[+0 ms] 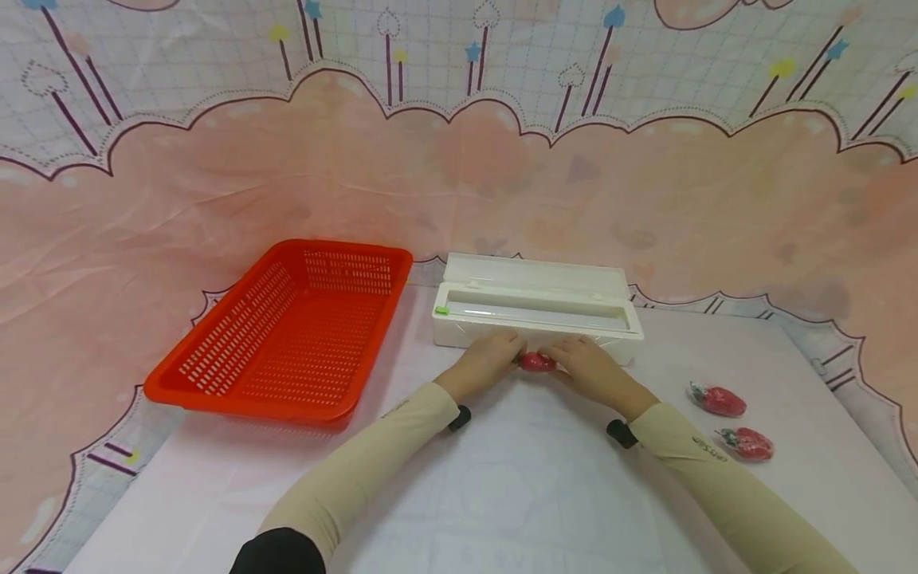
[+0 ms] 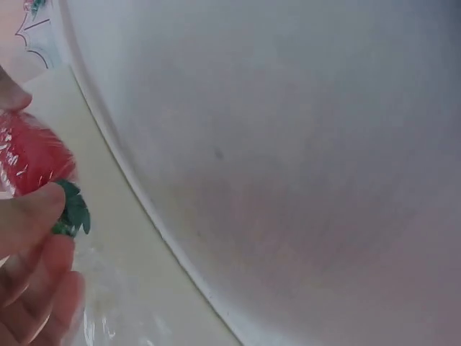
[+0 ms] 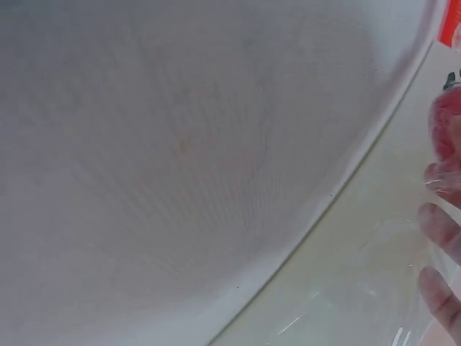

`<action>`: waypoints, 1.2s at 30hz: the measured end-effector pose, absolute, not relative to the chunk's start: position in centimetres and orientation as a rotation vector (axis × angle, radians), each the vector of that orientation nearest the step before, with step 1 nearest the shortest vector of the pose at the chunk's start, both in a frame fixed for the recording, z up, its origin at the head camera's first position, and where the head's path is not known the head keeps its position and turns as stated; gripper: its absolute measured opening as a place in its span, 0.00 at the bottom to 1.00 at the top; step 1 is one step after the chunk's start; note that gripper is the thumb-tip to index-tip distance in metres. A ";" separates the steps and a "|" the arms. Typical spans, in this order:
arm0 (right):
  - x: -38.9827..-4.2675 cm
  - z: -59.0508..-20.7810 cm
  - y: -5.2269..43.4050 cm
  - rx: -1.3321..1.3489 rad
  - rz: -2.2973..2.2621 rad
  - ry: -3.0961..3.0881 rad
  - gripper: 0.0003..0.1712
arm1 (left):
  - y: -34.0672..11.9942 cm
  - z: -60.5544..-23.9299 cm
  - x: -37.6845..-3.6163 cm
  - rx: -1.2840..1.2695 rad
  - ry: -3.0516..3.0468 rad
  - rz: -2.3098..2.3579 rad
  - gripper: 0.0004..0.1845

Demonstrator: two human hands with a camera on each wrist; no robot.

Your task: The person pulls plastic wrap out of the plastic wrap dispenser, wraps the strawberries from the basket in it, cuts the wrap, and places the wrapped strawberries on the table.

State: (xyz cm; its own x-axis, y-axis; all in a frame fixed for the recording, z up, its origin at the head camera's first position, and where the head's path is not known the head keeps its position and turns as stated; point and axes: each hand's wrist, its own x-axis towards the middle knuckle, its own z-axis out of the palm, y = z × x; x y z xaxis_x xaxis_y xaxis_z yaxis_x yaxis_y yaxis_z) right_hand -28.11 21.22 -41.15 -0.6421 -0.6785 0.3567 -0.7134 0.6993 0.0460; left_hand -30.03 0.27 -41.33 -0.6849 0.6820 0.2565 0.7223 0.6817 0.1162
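Strawberry (image 1: 536, 362) pinched between left hand (image 1: 482, 360) and right hand (image 1: 590, 367) beside dispenser (image 1: 538, 309); advisable: film (image 2: 108, 317) kept taut, wrapped snugly.

Right wrist view: a broad white surface (image 3: 180, 144) fills most of the picture, its curved edge running down toward the bottom. At the right edge, fingertips (image 3: 441, 232) show through clear plastic film (image 3: 360, 288), touching it, just below a red strawberry (image 3: 448, 126).
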 end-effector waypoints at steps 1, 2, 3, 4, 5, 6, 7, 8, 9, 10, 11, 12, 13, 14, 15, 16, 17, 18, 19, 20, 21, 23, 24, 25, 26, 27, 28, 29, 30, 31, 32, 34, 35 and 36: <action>-28.2 -41.2 21.2 1.099 0.120 -2.557 0.20 | 0.3 -41.4 -30.1 -1.153 -2.705 -0.316 0.05; -28.2 -41.3 21.2 1.107 0.096 -2.549 0.20 | 0.3 -41.4 -30.2 -1.162 -2.711 -0.317 0.04; -28.3 -41.5 21.1 1.118 0.068 -2.537 0.20 | 0.3 -41.5 -30.2 -1.171 -2.722 -0.325 0.03; -28.4 -41.6 21.1 1.132 0.037 -2.522 0.20 | 0.3 -41.5 -30.3 -1.173 -2.735 -0.333 0.02; -28.5 -41.7 21.0 1.148 0.006 -2.504 0.21 | 0.4 -41.6 -30.3 -1.174 -2.748 -0.335 0.02; -28.6 -41.8 21.0 1.161 -0.022 -2.487 0.21 | 0.4 -41.6 -30.3 -1.175 -2.764 -0.347 0.03; -28.6 -41.8 20.9 1.174 -0.045 -2.471 0.22 | 0.4 -41.7 -30.4 -1.175 -2.779 -0.347 0.03; -28.7 -41.9 20.9 1.181 -0.062 -2.461 0.22 | 0.5 -41.8 -30.4 -1.178 -2.793 -0.338 0.04; -28.7 -41.9 20.9 1.186 -0.081 -2.456 0.23 | 0.5 -41.8 -30.4 -1.180 -2.808 -0.341 0.04; -28.6 -41.9 20.9 1.189 -0.094 -2.454 0.24 | 0.5 -41.9 -30.4 -1.179 -2.818 -0.338 0.05; -28.6 -41.8 20.9 1.192 -0.108 -2.462 0.26 | 0.5 -41.9 -30.4 -1.180 -2.829 -0.327 0.05; -28.5 -41.8 21.0 1.193 -0.121 -2.476 0.27 | 0.5 -41.9 -30.4 -1.184 -2.835 -0.315 0.05; -28.4 -41.7 21.0 1.194 -0.132 -2.496 0.29 | 0.5 -41.9 -30.4 -1.185 -2.844 -0.299 0.05; -28.3 -41.6 21.1 1.193 -0.145 -2.520 0.30 | 0.4 -41.9 -30.3 -1.186 -2.852 -0.288 0.06; -28.2 -41.6 21.1 1.192 -0.152 -2.545 0.32 | 0.3 -41.9 -30.3 -1.186 -2.861 -0.289 0.06; -28.2 -41.5 21.2 1.191 -0.156 -2.570 0.33 | 0.3 -41.9 -30.2 -1.184 -2.869 -0.283 0.07; -28.1 -41.5 21.3 1.189 -0.154 -2.593 0.34 | 0.2 -41.8 -30.1 -1.183 -2.877 -0.277 0.07; -28.0 -41.4 21.3 1.187 -0.145 -2.609 0.34 | 0.1 -41.8 -30.1 -1.181 -2.884 -0.281 0.07; -27.9 -41.4 21.4 1.184 -0.130 -2.619 0.33 | 0.0 -41.7 -30.0 -1.176 -2.898 -0.293 0.07; -27.9 -41.4 21.4 1.182 -0.122 -2.622 0.33 | -0.2 -41.6 -29.9 -1.170 -2.905 -0.300 0.07; -27.8 -41.3 21.4 1.182 -0.109 -2.621 0.32 | -0.3 -41.4 -29.8 -1.160 -2.910 -0.297 0.06; -27.7 -41.2 21.3 1.187 -0.090 -2.606 0.31 | -0.9 -41.0 -29.5 -1.106 -2.923 -0.277 0.06; -27.7 -41.1 21.2 1.189 -0.084 -2.595 0.31 | -1.2 -40.6 -29.3 -1.069 -2.924 -0.262 0.05; -27.7 -41.0 21.1 1.190 -0.078 -2.584 0.31 | -1.5 -40.1 -29.2 -1.028 -2.920 -0.232 0.05; -27.8 -40.9 21.0 1.193 -0.072 -2.572 0.30 | -1.8 -39.6 -29.1 -0.973 -2.919 -0.187 0.05; -27.8 -40.7 20.9 1.193 -0.066 -2.556 0.29 | -2.1 -38.9 -29.0 -0.914 -2.915 -0.142 0.05; -27.9 -40.5 20.8 1.193 -0.061 -2.536 0.28 | -2.5 -38.2 -28.9 -0.849 -2.911 -0.102 0.06; -28.1 -40.3 20.6 1.193 -0.052 -2.517 0.27 | -2.9 -37.5 -28.9 -0.787 -2.902 -0.068 0.08; -28.3 -40.1 20.3 1.193 -0.051 -2.492 0.25 | -3.3 -36.8 -29.0 -0.724 -2.902 -0.044 0.10; -28.5 -39.8 20.0 1.195 -0.044 -2.469 0.24 | -3.7 -36.1 -29.1 -0.663 -2.909 -0.027 0.12; -28.7 -39.5 19.7 1.197 -0.040 -2.446 0.23 | -4.1 -35.5 -29.4 -0.607 -2.917 -0.016 0.15; -29.3 -39.0 18.8 1.204 -0.049 -2.398 0.21 | -4.9 -34.7 -29.9 -0.537 -2.932 -0.033 0.19; -29.6 -38.8 18.2 1.209 -0.048 -2.380 0.20 | -5.3 -34.4 -30.3 -0.521 -2.942 -0.042 0.20; -29.9 -38.6 17.6 1.213 -0.044 -2.363 0.20 | -5.7 -34.2 -30.7 -0.510 -2.958 -0.044 0.21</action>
State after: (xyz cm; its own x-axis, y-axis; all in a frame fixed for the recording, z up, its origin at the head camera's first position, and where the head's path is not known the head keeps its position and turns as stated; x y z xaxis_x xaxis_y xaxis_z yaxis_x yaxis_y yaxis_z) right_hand -29.93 17.62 -38.58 -0.4916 -0.7733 0.4005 -0.7578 0.6064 0.2408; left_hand -30.68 -5.66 -34.18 -0.9327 0.3314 0.1425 0.3355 0.9420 0.0053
